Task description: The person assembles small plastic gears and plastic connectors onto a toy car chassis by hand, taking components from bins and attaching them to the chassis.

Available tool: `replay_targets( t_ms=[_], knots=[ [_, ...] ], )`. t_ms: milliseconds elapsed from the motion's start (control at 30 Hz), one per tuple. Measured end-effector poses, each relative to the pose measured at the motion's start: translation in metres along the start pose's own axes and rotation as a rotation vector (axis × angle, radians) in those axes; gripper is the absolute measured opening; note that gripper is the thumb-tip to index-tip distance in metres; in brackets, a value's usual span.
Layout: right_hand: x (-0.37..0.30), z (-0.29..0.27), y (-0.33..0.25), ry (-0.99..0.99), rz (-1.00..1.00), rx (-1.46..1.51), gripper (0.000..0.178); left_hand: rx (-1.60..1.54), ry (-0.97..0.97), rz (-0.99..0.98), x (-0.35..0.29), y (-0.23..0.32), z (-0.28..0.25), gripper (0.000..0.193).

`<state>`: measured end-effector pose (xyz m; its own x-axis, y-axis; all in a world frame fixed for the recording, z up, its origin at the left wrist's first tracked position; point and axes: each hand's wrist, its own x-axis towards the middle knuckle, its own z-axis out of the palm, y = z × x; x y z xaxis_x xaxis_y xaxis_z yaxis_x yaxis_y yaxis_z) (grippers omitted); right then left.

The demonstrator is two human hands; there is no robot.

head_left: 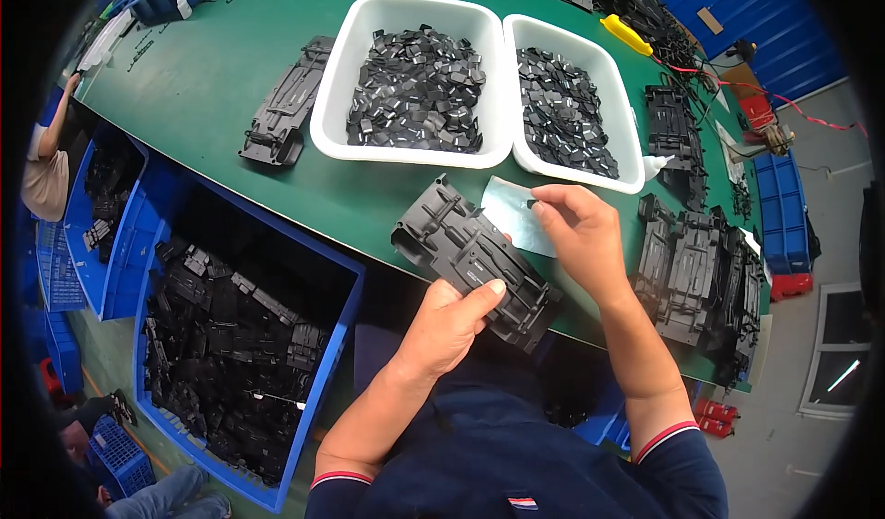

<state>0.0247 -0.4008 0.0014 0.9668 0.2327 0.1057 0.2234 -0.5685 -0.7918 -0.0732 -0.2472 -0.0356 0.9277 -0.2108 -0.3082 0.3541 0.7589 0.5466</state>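
My left hand (444,327) grips a black plastic chassis (479,253), thumb across its face, and holds it tilted near the table's front edge. Just right of the chassis, my right hand (588,242) pinches a small black piece (531,204) between thumb and forefinger. The piece is apart from the chassis and mostly covered by the fingers. Behind it lies a pale silvery sheet (505,207) on the green table. Farther back, two white tubs stand side by side, the left tub (415,159) and the right tub (636,150), both holding loose small black pieces (419,95).
Several similar chassis (691,261) stand in a row at the right, and another chassis (293,95) lies beside the left tub. A yellow-handled tool (627,34) rests at the back right. A blue crate (323,362) of black parts is below left; another person (48,173) stands beyond.
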Motion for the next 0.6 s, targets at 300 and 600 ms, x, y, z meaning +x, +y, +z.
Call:
replay_targets(
  t_ms=[300,600],
  knots=[
    [-0.043,-0.01,-0.02,0.183,-0.687,-0.153,0.027,0.026,-0.046,0.038,-0.01,-0.006,0.005,0.047],
    [-0.069,-0.005,-0.022,0.136,-0.919,-0.156,0.035,0.274,-0.149,0.105,-0.029,-0.011,0.018,0.041]
  ],
)
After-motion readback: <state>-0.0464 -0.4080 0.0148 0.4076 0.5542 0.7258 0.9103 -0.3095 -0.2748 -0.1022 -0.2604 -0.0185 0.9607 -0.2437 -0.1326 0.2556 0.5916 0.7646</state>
